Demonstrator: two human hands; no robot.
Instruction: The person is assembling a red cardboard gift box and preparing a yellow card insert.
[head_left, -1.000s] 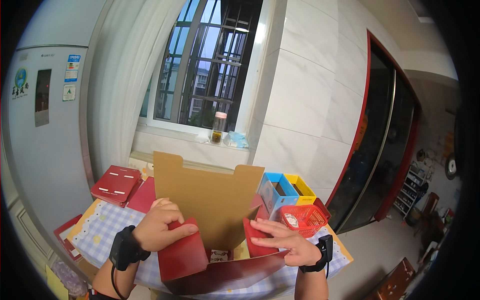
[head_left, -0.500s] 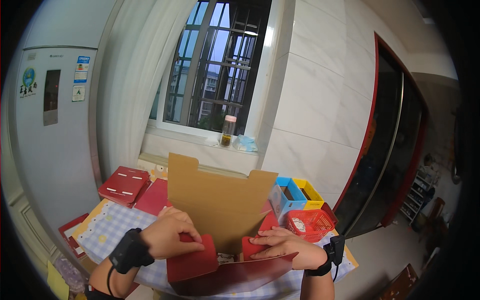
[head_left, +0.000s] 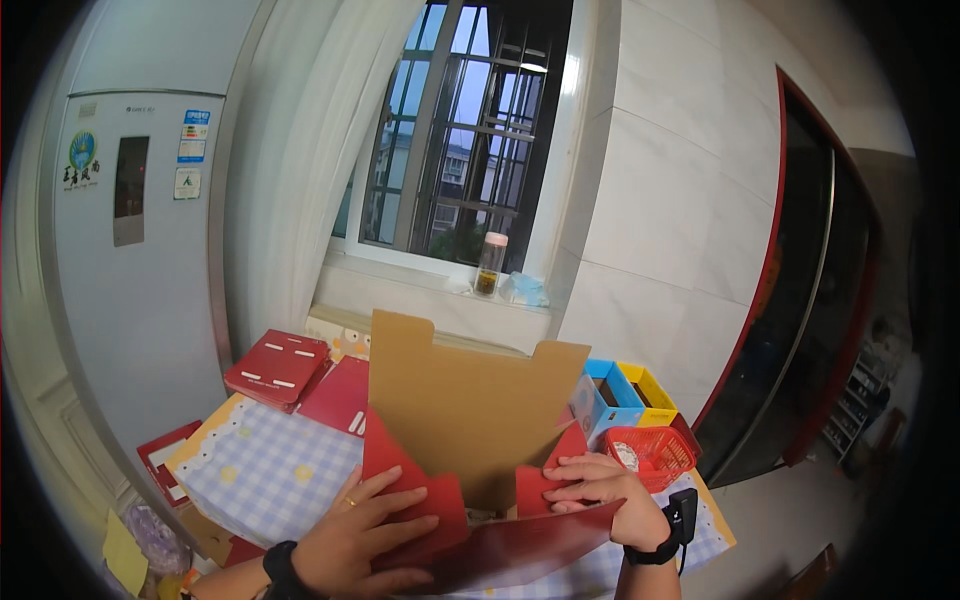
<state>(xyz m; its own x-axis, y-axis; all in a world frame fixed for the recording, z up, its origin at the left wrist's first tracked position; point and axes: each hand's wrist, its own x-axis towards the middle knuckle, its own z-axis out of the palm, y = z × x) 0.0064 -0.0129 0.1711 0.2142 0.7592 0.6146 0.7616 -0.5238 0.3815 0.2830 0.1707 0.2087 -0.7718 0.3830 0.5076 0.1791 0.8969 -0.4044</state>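
Note:
A red cardboard box [head_left: 490, 552] with a brown inside stands on the table before me, its tall brown lid panel [head_left: 470, 400] raised at the far side. My left hand [head_left: 375, 535] lies with fingers spread against the box's left side and the red flap there [head_left: 437, 510]. On the right, the fingers of my right hand [head_left: 600, 495] stretch over the right-hand flap [head_left: 530, 490], and its palm is by the front panel. Between the flaps a narrow gap shows a little of the inside, too small to make out. Both wrists wear black bands.
Flat red cartons [head_left: 278, 368] are stacked at the table's far left. To the right stand a blue box [head_left: 612, 405], a yellow box [head_left: 650, 395] and a red plastic basket [head_left: 665, 460]. A checked cloth [head_left: 270, 470] covers the table. A bottle [head_left: 490, 265] stands on the windowsill.
My left hand has let go of the left flap's edge and moved down and outward, now spread on the box's side. My right hand stays at the right flap. The whole view has shifted slightly.

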